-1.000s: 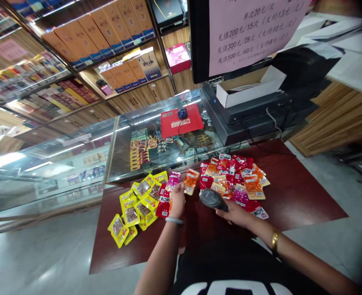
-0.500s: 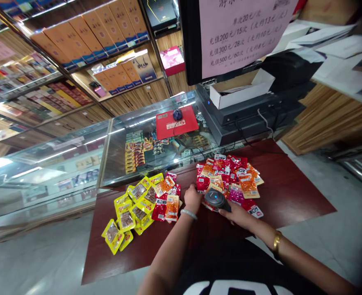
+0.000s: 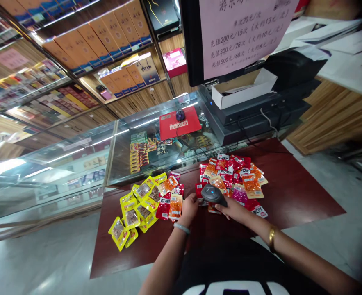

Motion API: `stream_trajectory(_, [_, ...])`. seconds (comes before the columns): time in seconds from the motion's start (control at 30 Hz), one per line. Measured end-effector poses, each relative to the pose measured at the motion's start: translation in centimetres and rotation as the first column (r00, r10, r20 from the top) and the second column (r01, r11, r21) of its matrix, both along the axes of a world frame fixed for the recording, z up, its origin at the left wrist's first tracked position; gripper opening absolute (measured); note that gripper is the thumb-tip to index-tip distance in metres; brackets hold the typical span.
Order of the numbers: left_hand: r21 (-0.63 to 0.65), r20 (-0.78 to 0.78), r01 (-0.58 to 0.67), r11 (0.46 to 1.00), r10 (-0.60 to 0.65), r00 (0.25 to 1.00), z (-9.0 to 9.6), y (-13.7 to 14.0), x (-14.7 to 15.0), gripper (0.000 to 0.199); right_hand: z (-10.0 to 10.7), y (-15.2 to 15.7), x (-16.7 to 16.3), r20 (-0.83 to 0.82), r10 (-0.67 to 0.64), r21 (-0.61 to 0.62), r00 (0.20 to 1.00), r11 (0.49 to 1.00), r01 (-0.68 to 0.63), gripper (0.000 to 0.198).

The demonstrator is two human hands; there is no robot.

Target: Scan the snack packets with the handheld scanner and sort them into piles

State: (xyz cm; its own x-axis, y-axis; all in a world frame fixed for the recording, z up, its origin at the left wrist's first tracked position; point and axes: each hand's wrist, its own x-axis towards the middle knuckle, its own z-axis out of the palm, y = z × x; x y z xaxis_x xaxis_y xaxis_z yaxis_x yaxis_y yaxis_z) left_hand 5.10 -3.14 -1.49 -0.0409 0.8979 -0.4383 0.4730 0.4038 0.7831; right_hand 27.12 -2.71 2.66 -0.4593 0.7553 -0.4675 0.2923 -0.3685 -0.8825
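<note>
In my right hand (image 3: 230, 208) is a dark grey handheld barcode scanner (image 3: 212, 193) with a small blue light on top, my fingers wrapped round its handle. My left hand (image 3: 189, 209) is closed, its fingertips pinching the edge of a red snack packet (image 3: 199, 189) just left of the scanner, which hides part of it. Beyond the scanner lies a pile of red and orange snack packets (image 3: 226, 177). Left of my left hand, several red and orange packets (image 3: 176, 205) overlap a heap of yellow snack packets (image 3: 143, 211) with clear windows.
The packets lie on a dark red-brown tabletop (image 3: 297, 184) against a glass display case (image 3: 122, 139). On the glass rest a red mat (image 3: 187, 128) and a computer mouse (image 3: 180, 115). A monitor with a pink notice (image 3: 245, 37) and a white open box (image 3: 242, 92) stand behind.
My left hand has shifted slightly left and down beside the scanner. The scanner has moved a little left over the packets. The whole view has shifted slightly to the right.
</note>
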Motion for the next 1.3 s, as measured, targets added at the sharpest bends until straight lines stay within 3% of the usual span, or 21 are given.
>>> stream_trajectory(0.13, [-0.07,-0.227,0.021,0.997,-0.036,0.973,1.3,-1.4,-2.8,0.014,0.4,-0.1,-0.8,-0.009,0.058,-0.012,0.998,0.998,-0.058,0.056])
stream_trajectory(0.2, [-0.106,-0.348,-0.047,0.993,0.007,0.937,2.2,-2.7,-5.4,0.017,0.4,-0.5,-0.8,-0.03,0.096,-0.027,0.995,0.995,-0.097,0.056])
stream_trajectory(0.23, [-0.08,-0.423,-0.1,0.992,0.057,0.904,2.8,-3.4,-6.7,0.021,0.3,-0.8,-0.6,-0.039,0.107,-0.036,0.993,0.993,-0.108,0.057])
stream_trajectory(0.3, [0.06,-0.632,-0.189,0.98,0.184,0.753,3.6,-4.4,-8.4,0.038,0.1,-1.3,0.0,-0.036,0.106,-0.048,0.994,0.993,-0.107,0.058])
stream_trajectory(0.37, [0.141,-0.738,-0.155,0.978,0.208,0.642,4.0,-4.7,-8.1,0.049,-0.1,-1.6,0.7,0.011,0.074,-0.038,0.997,0.997,-0.074,0.059])
stream_trajectory(0.4, [0.127,-0.745,-0.097,0.987,0.159,0.647,3.9,-4.6,-7.1,0.049,-0.2,-1.7,1.1,0.044,0.056,-0.027,0.997,0.998,-0.055,0.059])
stream_trajectory(0.47, [0.031,-0.684,0.067,0.997,-0.028,0.729,3.3,-4.1,-3.9,0.047,-0.3,-1.7,1.7,0.102,0.02,-0.003,0.995,1.0,-0.019,0.058])
stream_trajectory(0.53, [-0.019,-0.654,0.187,0.982,-0.154,0.741,2.2,-3.8,0.0,0.06,-0.2,-1.6,2.3,0.137,-0.009,0.008,0.991,1.0,0.008,0.057])
stream_trajectory(0.67, [-0.048,-0.666,0.21,0.976,-0.188,0.722,0.3,-4.2,4.6,0.091,-0.2,-1.9,2.8,0.142,-0.047,0.027,0.989,0.999,0.044,0.055])
stream_trajectory(0.83, [-0.078,-0.699,0.096,0.992,-0.123,0.705,-0.4,-5.3,3.6,0.103,-1.3,-2.9,2.8,0.131,-0.023,0.02,0.991,1.0,0.021,0.053])
stream_trajectory(1.0, [-0.14,-0.71,0.085,0.986,-0.16,0.686,-0.3,-5.2,2.4,0.055,-2.2,-3.3,2.3,0.139,0.027,0.014,0.99,0.999,-0.03,0.053])
stream_trajectory(1.13, [-0.191,-0.578,0.056,0.98,-0.158,0.801,-0.1,-4.3,2.0,0.031,-2.0,-3.0,2.0,0.134,0.076,-0.015,0.988,0.997,-0.075,0.056])
stream_trajectory(1.2, [-0.213,-0.471,-0.004,0.977,-0.099,0.877,0.0,-4.0,1.7,0.03,-1.7,-2.8,1.8,0.103,0.086,-0.024,0.991,0.996,-0.084,0.056])
stream_trajectory(1.3, [-0.202,-0.377,-0.079,0.976,-0.004,0.926,0.4,-3.9,1.3,0.032,-0.9,-2.3,1.0,0.035,0.092,-0.051,0.995,0.995,-0.09,0.06])
